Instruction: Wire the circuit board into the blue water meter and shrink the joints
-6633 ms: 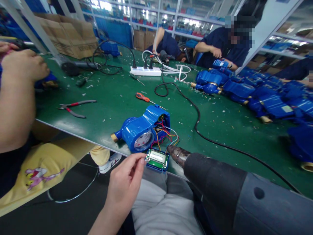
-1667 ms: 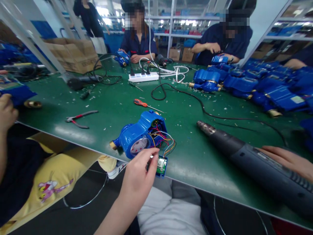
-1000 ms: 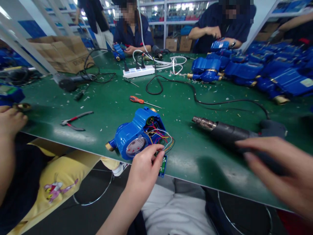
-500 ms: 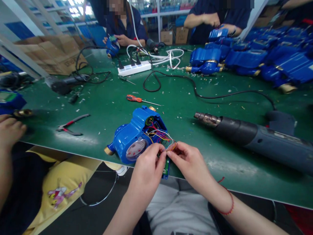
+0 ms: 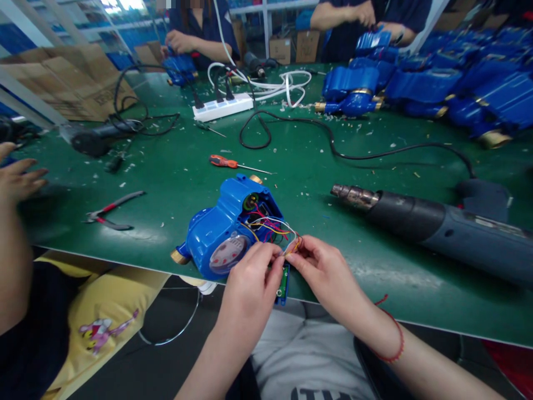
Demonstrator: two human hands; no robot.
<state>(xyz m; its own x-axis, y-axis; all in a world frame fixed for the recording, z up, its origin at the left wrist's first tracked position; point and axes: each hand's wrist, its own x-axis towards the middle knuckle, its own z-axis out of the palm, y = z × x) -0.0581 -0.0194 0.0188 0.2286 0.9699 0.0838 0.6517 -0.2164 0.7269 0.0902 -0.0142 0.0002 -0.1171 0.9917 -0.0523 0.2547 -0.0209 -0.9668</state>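
Note:
A blue water meter with brass ends lies near the table's front edge, its housing open. Thin coloured wires run from the housing to my fingertips. My left hand pinches wires between thumb and index finger. Close against it, my right hand is closed in a pinch on wires too; the exact ends are hidden by the fingers. Below the fingertips, a green circuit board in a blue cover hangs at the table edge, partly covered by my left hand.
An orange screwdriver lies behind the meter, cutting pliers to its left. A heat gun lies at right with its cable looping back. Beyond are a white power strip and several blue meters. A co-worker's hand is at left.
My hands stay in nearly the same pinch on the wires. The view has shifted slightly. The neighbour's hand at left has opened its fingers, and the co-worker across has shifted the meter they hold.

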